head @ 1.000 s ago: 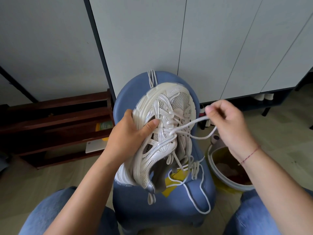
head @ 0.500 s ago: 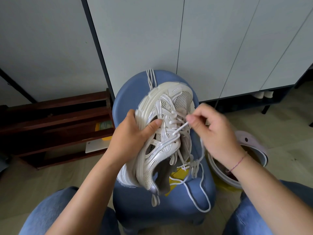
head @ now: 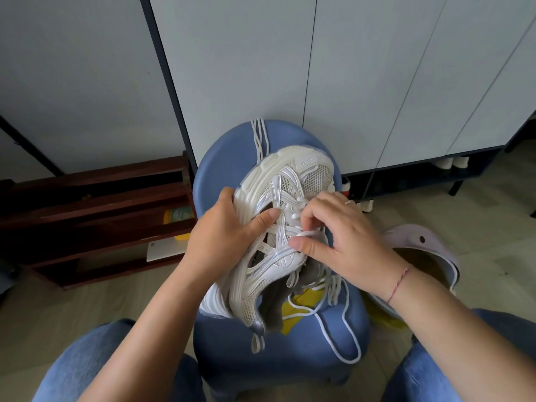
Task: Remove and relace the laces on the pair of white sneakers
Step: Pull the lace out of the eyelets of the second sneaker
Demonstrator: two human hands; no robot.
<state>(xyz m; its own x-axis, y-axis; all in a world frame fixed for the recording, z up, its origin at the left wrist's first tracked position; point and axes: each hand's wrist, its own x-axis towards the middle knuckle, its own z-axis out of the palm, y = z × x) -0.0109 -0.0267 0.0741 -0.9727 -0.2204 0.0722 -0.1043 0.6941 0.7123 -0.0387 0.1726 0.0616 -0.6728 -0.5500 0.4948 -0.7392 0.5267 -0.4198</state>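
- The dark wooden rack (head: 95,210) stands against the wall at the far left, as it did a second ago.
- The left hand (head: 223,233) grips the white sneaker (head: 275,265) just as before. Its fingers curl behind the sole and its thumb presses across the side straps.
- The sneaker stays propped on the blue stool (head: 220,175), toe away from the person and heel near the knees, tilted with its upper facing right. Its place has hardly changed.
- A separate lace (head: 258,137) hangs over the stool's far edge, unmoved.
- The lace (head: 307,233) being worked was stretched taut out to the right a second ago. Now it is gathered in a short loop at the eyelets, and its slack trails down over the stool's front right edge.
- The right hand (head: 342,239) has come in from the right. Half a second ago it was just beside the shoe, and now it rests over the tongue, thumb and forefinger pinching the lace against the eyelet row, the other fingers curled.
- A red thread bracelet (head: 400,282) circles the right wrist.
- A pale lilac clog-like shoe (head: 420,242) sits on the floor just right of the stool, and more of it shows than a second ago.
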